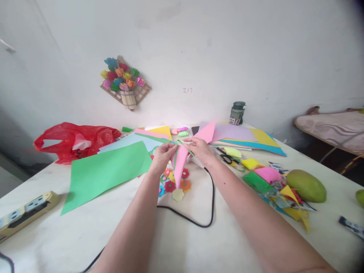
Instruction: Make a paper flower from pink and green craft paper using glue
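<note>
A folded piece of pink paper (180, 163), narrowing to a point at the bottom, hangs between my hands over the table. A thin green paper strip (175, 159) runs down its left side and crosses near the top toward the right. My left hand (165, 154) is closed, fingertips pinching the pink paper's upper left edge by the strip. With fingers pinched, my right hand (200, 149) grips the green strip at the upper right. Just below the paper's tip lies a pale yellow flower cutout (178, 195), next to several colourful paper flowers (170, 185).
Left: green sheet (105, 172), red plastic bag (76, 142), power strip (31, 210). Right: black scissors (226, 157), clay packets (267, 174), a mango (306, 185). Coloured sheets (241, 132) and a bottle (237, 113) stand behind. A black cable (187, 220) loops in front.
</note>
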`<state>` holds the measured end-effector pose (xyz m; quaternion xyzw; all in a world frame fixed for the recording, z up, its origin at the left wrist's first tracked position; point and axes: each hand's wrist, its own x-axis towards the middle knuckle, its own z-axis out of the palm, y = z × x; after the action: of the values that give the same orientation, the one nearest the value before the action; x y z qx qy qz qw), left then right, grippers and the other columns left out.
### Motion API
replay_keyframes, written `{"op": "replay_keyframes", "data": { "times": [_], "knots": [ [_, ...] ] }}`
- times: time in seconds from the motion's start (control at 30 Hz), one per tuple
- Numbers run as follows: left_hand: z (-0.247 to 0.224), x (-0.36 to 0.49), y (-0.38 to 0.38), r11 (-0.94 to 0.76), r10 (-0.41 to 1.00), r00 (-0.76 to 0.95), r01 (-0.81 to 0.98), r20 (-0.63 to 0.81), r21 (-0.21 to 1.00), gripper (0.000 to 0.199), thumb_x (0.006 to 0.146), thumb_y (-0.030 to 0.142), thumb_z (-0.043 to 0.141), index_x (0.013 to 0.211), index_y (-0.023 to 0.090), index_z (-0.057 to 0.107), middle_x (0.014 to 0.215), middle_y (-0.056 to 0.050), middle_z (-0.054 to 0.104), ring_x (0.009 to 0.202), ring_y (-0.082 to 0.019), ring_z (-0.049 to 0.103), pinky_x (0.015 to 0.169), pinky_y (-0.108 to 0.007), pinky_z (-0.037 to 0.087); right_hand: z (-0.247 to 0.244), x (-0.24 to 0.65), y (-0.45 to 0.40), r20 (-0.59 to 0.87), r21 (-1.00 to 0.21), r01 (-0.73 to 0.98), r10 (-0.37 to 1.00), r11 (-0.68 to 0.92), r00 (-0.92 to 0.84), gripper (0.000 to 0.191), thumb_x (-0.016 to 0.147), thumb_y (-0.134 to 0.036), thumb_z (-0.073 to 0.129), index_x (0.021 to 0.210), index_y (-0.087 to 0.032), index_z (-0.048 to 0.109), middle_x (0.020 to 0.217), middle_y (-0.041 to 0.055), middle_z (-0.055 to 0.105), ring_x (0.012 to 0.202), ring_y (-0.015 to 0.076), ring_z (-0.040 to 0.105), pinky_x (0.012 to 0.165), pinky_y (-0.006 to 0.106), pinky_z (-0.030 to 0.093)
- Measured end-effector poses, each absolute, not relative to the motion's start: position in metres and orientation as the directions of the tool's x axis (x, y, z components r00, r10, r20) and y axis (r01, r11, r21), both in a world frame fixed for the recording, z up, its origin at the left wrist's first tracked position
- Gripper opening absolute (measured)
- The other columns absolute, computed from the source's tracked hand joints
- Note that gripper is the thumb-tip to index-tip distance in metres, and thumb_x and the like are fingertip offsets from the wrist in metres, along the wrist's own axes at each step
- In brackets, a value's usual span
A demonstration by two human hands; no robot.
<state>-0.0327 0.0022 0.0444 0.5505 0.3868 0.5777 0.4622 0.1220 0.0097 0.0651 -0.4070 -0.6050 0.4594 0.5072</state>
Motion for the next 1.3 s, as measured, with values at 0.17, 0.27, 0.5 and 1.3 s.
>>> {"op": "replay_keyframes", "data": {
  "times": [0.17, 0.27, 0.5, 1.3],
  "knots": [
    [0.044, -0.035, 0.002, -0.251, 0.959, 0.114, -0.075, 0.258, 0.965, 0.027, 0.064, 0.041, 0.067, 0.071, 0.016, 0.061, 0.057, 0.002, 0.055, 0.046, -0.006, 0.044, 0.043, -0.018, 0.03, 0.065, 0.127, 0.013, 0.21, -0.972, 0.072, 0.962, 0.225, -0.173, 0.026, 0.065, -0.026, 0.063, 0.086, -0.011, 0.065, 0.058, -0.0013, 0.056, 0.048, 0.0078, 0.048, 0.045, 0.02, 0.037],
    [0.046, -0.035, 0.001, -0.236, 0.958, 0.151, -0.056, 0.242, 0.97, 0.027, 0.064, 0.041, 0.067, 0.071, 0.015, 0.061, 0.06, 0.001, 0.057, 0.049, -0.007, 0.045, 0.045, -0.018, 0.032, 0.068, 0.131, 0.011, 0.198, -0.963, 0.138, 0.957, 0.23, -0.21, 0.021, 0.064, -0.026, 0.062, 0.078, -0.011, 0.066, 0.056, -0.0017, 0.054, 0.047, 0.0074, 0.046, 0.044, 0.02, 0.035],
    [0.052, -0.033, -0.003, -0.225, 0.955, 0.203, 0.013, 0.217, 0.974, 0.03, 0.065, 0.043, 0.066, 0.071, 0.015, 0.058, 0.059, 0.003, 0.053, 0.048, -0.005, 0.042, 0.044, -0.018, 0.029, 0.075, 0.132, 0.007, 0.191, -0.954, 0.183, 0.952, 0.238, -0.241, 0.011, 0.058, -0.023, 0.062, 0.062, -0.013, 0.062, 0.052, -0.0027, 0.052, 0.048, 0.0077, 0.045, 0.047, 0.021, 0.035],
    [0.05, -0.035, -0.005, -0.218, 0.931, 0.321, 0.102, 0.175, 0.971, 0.027, 0.069, 0.038, 0.063, 0.084, 0.016, 0.059, 0.063, 0.003, 0.054, 0.051, -0.007, 0.044, 0.048, -0.019, 0.03, 0.073, 0.128, 0.003, 0.647, -0.551, 0.72, 0.761, 0.422, 0.048, 0.018, 0.072, -0.024, 0.051, 0.081, -0.025, 0.066, 0.062, -0.0012, 0.065, 0.066, 0.0174, 0.061, 0.061, 0.026, 0.042]
  ]
}}
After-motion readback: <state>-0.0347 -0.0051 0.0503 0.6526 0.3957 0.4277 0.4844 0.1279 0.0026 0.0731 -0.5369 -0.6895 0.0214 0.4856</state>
